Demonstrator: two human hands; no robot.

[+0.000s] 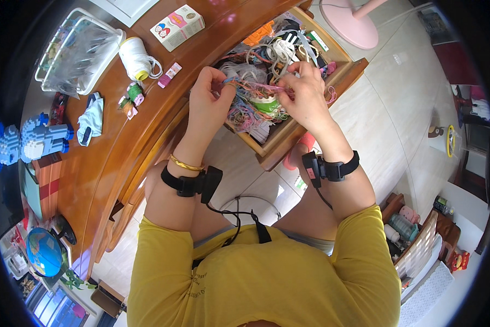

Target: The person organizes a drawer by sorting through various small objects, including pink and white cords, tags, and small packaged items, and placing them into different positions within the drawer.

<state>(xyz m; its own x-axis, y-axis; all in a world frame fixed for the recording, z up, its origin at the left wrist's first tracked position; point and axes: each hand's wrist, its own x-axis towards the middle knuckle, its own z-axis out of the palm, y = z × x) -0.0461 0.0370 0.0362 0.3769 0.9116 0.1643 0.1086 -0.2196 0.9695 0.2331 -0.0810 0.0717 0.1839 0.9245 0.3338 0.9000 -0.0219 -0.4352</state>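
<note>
Both hands are over an open wooden drawer [264, 152] packed with odds and ends. A tangle of multicoloured embroidery threads [241, 109] hangs from my left hand [211, 92], whose thumb and fingers pinch its upper end. Pink threads [269, 86] stretch across to my right hand [304, 92], pinched between thumb and fingertips there. Beneath them a green and white packet [266, 105] shows partly through the strands. Further back in the drawer lie a bundle of white cord [282, 50], a clear plastic bag [245, 71] and an orange piece [259, 34].
The wooden desk [118, 122] on the left holds a white basket [106, 61], a spool of white cord [134, 57], a carton [177, 27], wound thread bobbins [135, 94], folded cloth [91, 120] and a blue block figure [34, 139]. A pink round stand base [349, 24] stands beyond the drawer.
</note>
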